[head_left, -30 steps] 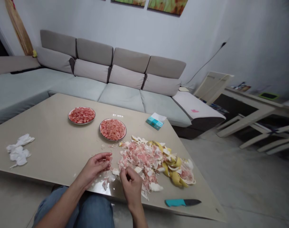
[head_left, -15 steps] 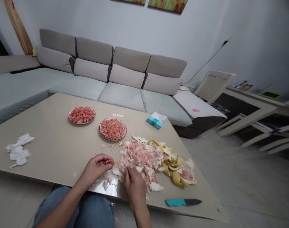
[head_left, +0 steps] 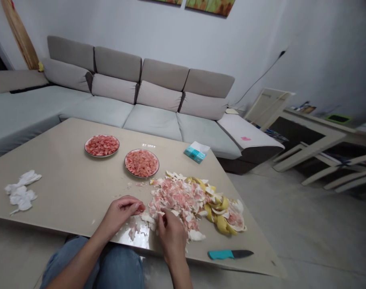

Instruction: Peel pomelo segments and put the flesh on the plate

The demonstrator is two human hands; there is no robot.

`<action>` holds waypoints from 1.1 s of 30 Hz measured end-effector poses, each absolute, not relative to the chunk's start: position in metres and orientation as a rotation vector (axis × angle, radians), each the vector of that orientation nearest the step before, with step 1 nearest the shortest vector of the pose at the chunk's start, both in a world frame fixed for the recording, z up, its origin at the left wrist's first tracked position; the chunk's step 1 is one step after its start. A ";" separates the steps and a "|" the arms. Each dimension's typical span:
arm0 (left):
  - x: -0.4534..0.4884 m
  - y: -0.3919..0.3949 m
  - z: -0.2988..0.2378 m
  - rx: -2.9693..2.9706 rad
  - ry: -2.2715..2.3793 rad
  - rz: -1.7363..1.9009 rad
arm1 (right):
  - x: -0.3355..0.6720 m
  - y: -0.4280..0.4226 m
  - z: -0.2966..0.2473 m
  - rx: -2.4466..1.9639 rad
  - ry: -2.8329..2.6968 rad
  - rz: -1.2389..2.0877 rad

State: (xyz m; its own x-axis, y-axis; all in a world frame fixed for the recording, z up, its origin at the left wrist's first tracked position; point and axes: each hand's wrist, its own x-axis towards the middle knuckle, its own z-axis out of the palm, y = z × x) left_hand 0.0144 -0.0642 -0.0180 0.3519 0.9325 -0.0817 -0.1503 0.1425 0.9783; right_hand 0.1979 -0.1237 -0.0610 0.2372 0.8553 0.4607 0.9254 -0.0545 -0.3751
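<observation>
While seated at a pale table (head_left: pixel 65 188), in blue jeans (head_left: pixel 119 267): caught mid-handwork, bare-handed, wrists low over the near edge.

Crumpled white wad (head_left: pixel 22 190): on the table's far left, perhaps tissue, well apart from both hands.

Left plate (head_left: pixel 101 156): dark-rimmed, heaped with red pulp (head_left: pixel 102 145), set toward the sofa (head_left: pixel 154 122).

Left hand (head_left: pixel 122 212): closed at the fingertips on a small red fruit piece (head_left: pixel 141 208) — raised over the near side of the table, just left of the scrap pile (head_left: pixel 178 194). Best pinched lightly, by judgement, to spare soft pulp from bursting.

Loose scraps (head_left: pixel 132 234): scattered on the shiny near edge, just below the left fingertips.

Right plate (head_left: pixel 140 176): heaped with paler pulp (head_left: pixel 142 163), beyond the hands and to the right of its twin.

Right hand (head_left: pixel 172 235): curled, thumb toward index, beside the pile; cannot tell whether pinched on anything. Likely best for plucking away skin in small, slow tugs, close to the piece — never across it.

Scrap pile: pink and white, spread beyond the right hand.

Tissue box (head_left: pixel 197 152): blue, near the far edge.

Yellow peel (head_left: pixel 221 218): curled against the pile's right end.

Knife (head_left: pixel 230 254): teal-handled, blade pointing right, untouched; safest left there during finger work.
</observation>
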 end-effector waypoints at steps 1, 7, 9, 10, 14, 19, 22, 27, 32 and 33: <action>0.014 -0.064 -0.018 1.155 0.884 0.941 | 0.198 -0.124 -0.061 -1.917 -1.637 -0.127; 0.014 -0.062 -0.017 1.133 0.914 0.921 | 0.195 -0.126 -0.061 -1.957 -1.565 -0.195; 0.014 -0.062 -0.017 1.121 0.937 0.919 | 0.196 -0.125 -0.061 -1.898 -1.562 -0.141; 0.015 -0.062 -0.017 1.115 0.947 0.920 | 0.196 -0.124 -0.062 -1.880 -1.569 -0.088; 0.016 -0.061 -0.020 1.130 0.971 0.920 | 0.196 -0.123 -0.066 -1.930 -1.584 0.018; 0.015 -0.060 -0.023 1.135 1.020 0.930 | 0.195 -0.125 -0.068 -1.945 -1.540 -0.119; 0.015 -0.060 -0.022 1.127 1.028 0.926 | 0.201 -0.124 -0.068 -1.851 -1.497 -0.102; 0.016 -0.061 -0.022 1.127 1.024 0.907 | 0.209 -0.122 -0.065 -1.639 -1.503 0.070; 0.018 -0.061 -0.024 1.116 1.008 0.893 | 0.199 -0.122 -0.060 -1.554 -1.506 0.094; 0.018 -0.061 -0.024 1.117 1.008 0.890 | 0.195 -0.122 -0.057 -1.540 -1.491 0.130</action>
State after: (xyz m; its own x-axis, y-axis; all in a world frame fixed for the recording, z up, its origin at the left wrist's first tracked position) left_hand 0.0182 -0.0606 -0.0239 0.3036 0.9346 -0.1852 -0.0678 0.2151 0.9742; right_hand 0.1952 -0.1220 -0.0574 0.2493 0.8201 0.5150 0.7184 0.2001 -0.6663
